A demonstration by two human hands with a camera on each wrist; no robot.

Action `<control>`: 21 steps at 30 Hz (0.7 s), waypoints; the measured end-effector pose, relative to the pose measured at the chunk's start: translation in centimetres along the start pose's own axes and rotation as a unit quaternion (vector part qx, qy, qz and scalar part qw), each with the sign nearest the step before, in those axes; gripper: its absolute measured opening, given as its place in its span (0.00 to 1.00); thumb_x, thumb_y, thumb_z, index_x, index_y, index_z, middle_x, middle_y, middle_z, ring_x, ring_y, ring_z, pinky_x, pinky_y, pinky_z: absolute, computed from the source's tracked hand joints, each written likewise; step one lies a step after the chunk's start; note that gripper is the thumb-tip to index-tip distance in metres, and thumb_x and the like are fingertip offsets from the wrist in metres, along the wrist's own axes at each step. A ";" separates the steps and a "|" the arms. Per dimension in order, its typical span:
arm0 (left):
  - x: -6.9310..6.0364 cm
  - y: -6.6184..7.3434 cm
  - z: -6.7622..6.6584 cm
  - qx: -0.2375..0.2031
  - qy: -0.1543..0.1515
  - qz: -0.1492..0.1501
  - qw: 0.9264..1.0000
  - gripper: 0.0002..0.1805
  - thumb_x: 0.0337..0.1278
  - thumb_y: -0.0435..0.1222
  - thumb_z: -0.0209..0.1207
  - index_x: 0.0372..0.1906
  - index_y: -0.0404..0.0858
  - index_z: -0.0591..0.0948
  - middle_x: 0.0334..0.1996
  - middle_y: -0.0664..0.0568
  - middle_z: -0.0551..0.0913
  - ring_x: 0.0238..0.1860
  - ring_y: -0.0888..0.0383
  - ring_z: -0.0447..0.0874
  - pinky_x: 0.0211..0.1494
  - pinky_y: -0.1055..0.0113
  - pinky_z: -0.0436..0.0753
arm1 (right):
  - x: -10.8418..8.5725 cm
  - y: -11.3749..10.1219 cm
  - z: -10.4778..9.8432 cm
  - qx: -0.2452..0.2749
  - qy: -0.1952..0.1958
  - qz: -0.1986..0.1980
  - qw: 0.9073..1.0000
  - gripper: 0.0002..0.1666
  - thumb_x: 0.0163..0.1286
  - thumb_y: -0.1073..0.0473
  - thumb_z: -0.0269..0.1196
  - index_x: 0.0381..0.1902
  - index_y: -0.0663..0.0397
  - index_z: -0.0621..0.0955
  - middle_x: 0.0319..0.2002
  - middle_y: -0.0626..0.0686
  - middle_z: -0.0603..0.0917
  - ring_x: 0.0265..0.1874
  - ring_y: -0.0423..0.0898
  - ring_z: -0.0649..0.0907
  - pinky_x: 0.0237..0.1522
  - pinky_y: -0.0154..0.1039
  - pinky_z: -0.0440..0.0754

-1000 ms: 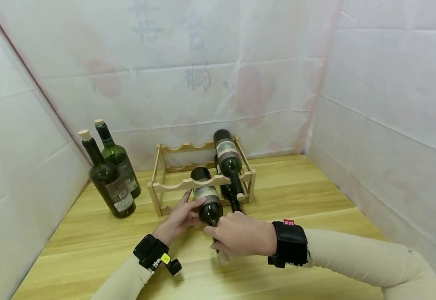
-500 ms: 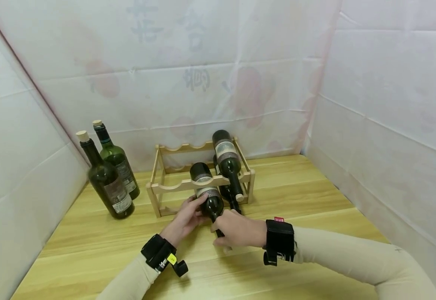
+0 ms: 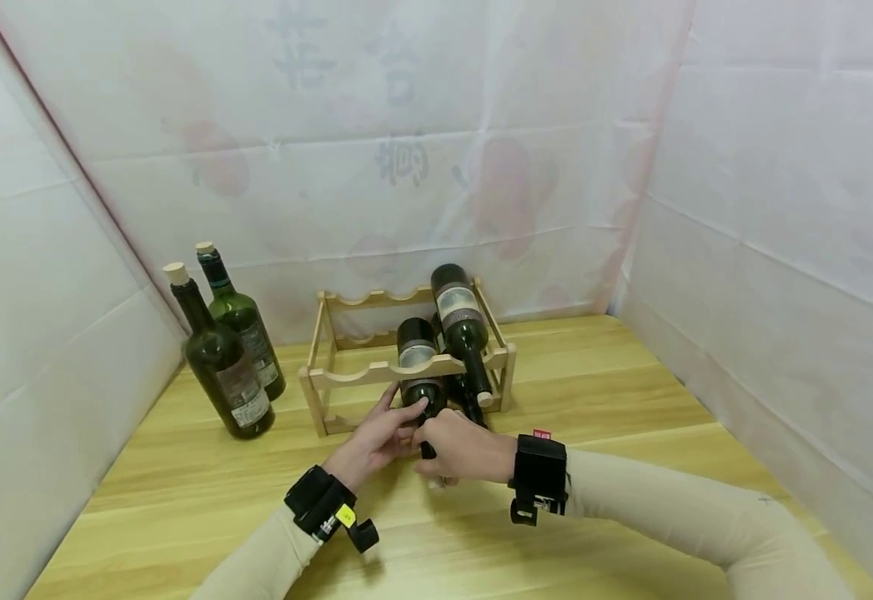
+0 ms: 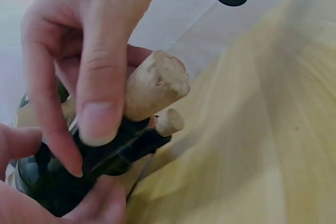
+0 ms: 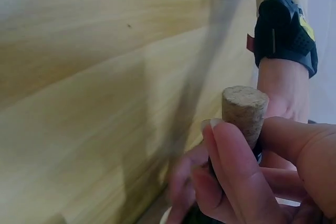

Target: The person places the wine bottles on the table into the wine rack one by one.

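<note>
Right hand (image 3: 468, 446) curls its fingers (image 5: 237, 163) round a dark bottle (image 3: 417, 353) at the neck (image 3: 428, 450); left hand (image 3: 378, 437) grips its shoulder (image 3: 428, 390).

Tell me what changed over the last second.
The held bottle has slid farther into the rack, base first. The right hand moved forward with it, gripping the neck; the left hand now holds nearer the neck. Neither let go. The rack, upper bottle and two standing bottles stayed put.
</note>
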State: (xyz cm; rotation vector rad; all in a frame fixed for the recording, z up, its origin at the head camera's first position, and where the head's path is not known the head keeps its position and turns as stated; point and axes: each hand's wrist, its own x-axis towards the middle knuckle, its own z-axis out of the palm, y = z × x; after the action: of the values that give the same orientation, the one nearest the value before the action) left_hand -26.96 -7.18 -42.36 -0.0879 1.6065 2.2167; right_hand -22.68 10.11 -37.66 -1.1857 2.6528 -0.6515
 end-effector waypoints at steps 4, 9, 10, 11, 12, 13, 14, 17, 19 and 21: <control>0.6 0.5 0.2 0.023 0.009 0.005 1.000 0.53 0.74 0.38 0.60 0.85 0.48 0.34 0.28 0.55 0.80 0.18 0.66 0.69 0.33 0.70 0.77 | 0.7 0.4 0.0 -0.003 0.020 -0.015 1.000 0.11 0.72 0.61 0.69 0.47 0.63 0.88 0.16 0.45 0.83 0.09 0.29 0.77 0.24 0.21 0.77; 1.8 1.1 -0.2 0.011 0.011 0.038 0.999 0.43 0.73 0.28 0.58 0.82 0.43 0.48 0.39 0.50 0.79 0.22 0.67 0.75 0.34 0.73 0.81 | 1.8 1.4 -0.4 0.004 0.046 -0.006 0.999 0.14 0.71 0.62 0.69 0.51 0.62 0.88 0.14 0.45 0.81 0.08 0.30 0.75 0.19 0.24 0.73; 2.0 1.2 -0.3 0.008 0.014 0.041 0.999 0.40 0.72 0.26 0.58 0.80 0.42 0.53 0.41 0.49 0.79 0.23 0.67 0.78 0.34 0.73 0.81 | 2.0 1.6 -0.4 0.006 0.049 -0.003 0.999 0.14 0.71 0.61 0.69 0.52 0.61 0.88 0.13 0.45 0.81 0.08 0.31 0.74 0.18 0.25 0.71; 2.2 1.3 -0.4 0.010 0.016 0.044 0.999 0.36 0.71 0.25 0.58 0.78 0.41 0.57 0.40 0.48 0.80 0.24 0.67 0.79 0.34 0.73 0.82 | 2.3 1.7 -0.3 0.002 0.052 -0.002 0.999 0.14 0.71 0.61 0.69 0.51 0.61 0.89 0.12 0.44 0.80 0.07 0.31 0.73 0.18 0.25 0.70; 2.4 1.3 -0.5 0.015 0.018 0.045 0.999 0.33 0.71 0.25 0.58 0.75 0.39 0.61 0.40 0.48 0.80 0.24 0.66 0.80 0.34 0.72 0.82 | 2.5 1.9 -0.3 0.001 0.051 0.000 0.999 0.13 0.71 0.61 0.68 0.51 0.61 0.89 0.11 0.45 0.79 0.07 0.31 0.72 0.18 0.25 0.68; 2.5 1.4 -0.5 0.025 0.020 0.046 0.998 0.29 0.71 0.24 0.57 0.72 0.37 0.64 0.40 0.48 0.81 0.26 0.65 0.82 0.34 0.73 0.82 | 2.7 2.0 -0.2 -0.003 0.052 0.002 0.999 0.12 0.71 0.61 0.68 0.49 0.60 0.89 0.11 0.44 0.79 0.07 0.31 0.72 0.19 0.25 0.68; 2.6 1.5 -0.6 0.035 0.024 0.046 0.998 0.26 0.71 0.24 0.58 0.70 0.36 0.66 0.39 0.49 0.82 0.27 0.64 0.84 0.34 0.72 0.83 | 2.9 2.1 -0.1 -0.005 0.054 0.002 0.999 0.11 0.71 0.61 0.68 0.48 0.60 0.90 0.11 0.44 0.79 0.07 0.30 0.73 0.20 0.25 0.69; 3.0 1.7 -0.8 0.065 0.029 0.043 0.997 0.22 0.71 0.25 0.58 0.66 0.33 0.71 0.36 0.51 0.82 0.28 0.64 0.84 0.33 0.72 0.82 | 3.3 2.4 0.2 0.002 0.056 0.006 0.998 0.10 0.71 0.61 0.68 0.47 0.60 0.90 0.13 0.44 0.81 0.08 0.32 0.76 0.20 0.25 0.72; 3.2 1.8 -0.9 0.075 0.030 0.038 0.996 0.20 0.71 0.25 0.58 0.65 0.32 0.72 0.35 0.50 0.81 0.29 0.63 0.84 0.33 0.73 0.83 | 3.4 2.5 0.3 0.018 0.058 0.011 0.998 0.12 0.71 0.61 0.68 0.49 0.60 0.89 0.16 0.44 0.84 0.09 0.35 0.80 0.21 0.25 0.77; 3.3 1.9 -1.1 0.083 0.030 0.030 0.996 0.20 0.72 0.25 0.57 0.64 0.31 0.72 0.37 0.50 0.80 0.30 0.63 0.84 0.33 0.73 0.83 | 3.5 2.7 0.6 0.032 0.060 0.014 0.998 0.15 0.72 0.61 0.68 0.52 0.62 0.88 0.17 0.45 0.85 0.11 0.39 0.82 0.20 0.27 0.78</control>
State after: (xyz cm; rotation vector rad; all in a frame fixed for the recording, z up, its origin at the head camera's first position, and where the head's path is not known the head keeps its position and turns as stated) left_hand -30.84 -7.72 -41.94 -0.0593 1.8412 2.1340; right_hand -26.66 8.88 -39.27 -1.1246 2.7164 -0.8216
